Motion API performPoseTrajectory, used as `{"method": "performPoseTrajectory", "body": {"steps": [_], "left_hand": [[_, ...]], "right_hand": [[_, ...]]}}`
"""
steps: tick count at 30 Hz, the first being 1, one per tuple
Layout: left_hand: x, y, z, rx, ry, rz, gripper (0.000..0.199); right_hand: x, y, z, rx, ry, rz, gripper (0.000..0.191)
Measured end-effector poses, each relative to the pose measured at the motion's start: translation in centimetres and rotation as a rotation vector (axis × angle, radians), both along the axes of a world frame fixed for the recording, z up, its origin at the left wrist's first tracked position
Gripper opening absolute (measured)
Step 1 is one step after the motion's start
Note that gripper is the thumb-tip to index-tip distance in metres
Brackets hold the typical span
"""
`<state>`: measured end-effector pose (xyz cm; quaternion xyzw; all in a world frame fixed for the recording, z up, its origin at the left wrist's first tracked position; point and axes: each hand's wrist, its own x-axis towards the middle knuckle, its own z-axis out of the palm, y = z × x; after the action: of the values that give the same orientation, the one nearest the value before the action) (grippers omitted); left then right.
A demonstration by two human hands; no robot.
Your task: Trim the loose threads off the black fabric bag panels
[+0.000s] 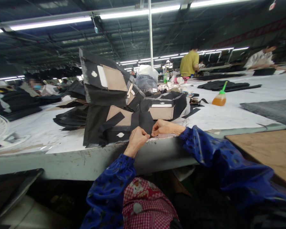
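Note:
Near the front edge of the table, my left hand (137,139) pinches the lower edge of a black fabric piece (146,122). My right hand (162,128) is just to its right, thumb and fingers pressed together on the same piece's right corner. Left of my hands lies a black panel (94,122) with a beige patch, a black strap and a small white mark. Behind it leans another black panel (97,95) with a beige patch (114,78) and a white strip. A further black piece (181,103) with a beige pocket lies behind my right hand.
On the white-covered table (212,117) stand a glue bottle (219,98) with a green nozzle, stacked black pieces (71,117) and a wrapped plastic bag (146,79). A white fan (0,128) is at the left, a brown board (264,149) at the right. People work farther back.

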<state>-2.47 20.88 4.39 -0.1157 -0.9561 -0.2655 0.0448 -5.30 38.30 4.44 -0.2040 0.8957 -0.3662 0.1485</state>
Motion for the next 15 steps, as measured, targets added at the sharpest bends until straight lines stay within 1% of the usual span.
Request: {"method": "performPoseTrajectory", "body": {"steps": [3, 7, 9, 11, 13, 15], "left_hand": [[-0.1, 0.1, 0.0, -0.02, 0.012, 0.005, 0.01], [-0.1, 0.2, -0.1, -0.025, 0.015, 0.0, 0.008], [0.0, 0.2, -0.1, -0.014, 0.014, 0.0, 0.008], [-0.1, 0.2, -0.1, 0.01, 0.016, -0.003, 0.009], [-0.3, -0.1, -0.1, 0.047, 0.017, -0.026, 0.011], [-0.5, -0.9, -0.1, 0.106, 0.006, -0.068, 0.013]], "right_hand": [[0.4, -0.1, 0.1, 0.06, 0.067, -0.011, 0.012], [1.2, -0.1, 1.2, 0.123, 0.245, -0.067, 0.022], [1.6, -0.3, 1.8, 0.1, 0.285, -0.017, 0.024], [1.9, -0.8, 2.1, 0.033, 0.266, 0.081, 0.019], [1.8, -1.2, 1.8, -0.03, 0.211, 0.152, 0.012], [1.5, -1.6, 1.3, -0.041, 0.148, 0.166, 0.013]]}}
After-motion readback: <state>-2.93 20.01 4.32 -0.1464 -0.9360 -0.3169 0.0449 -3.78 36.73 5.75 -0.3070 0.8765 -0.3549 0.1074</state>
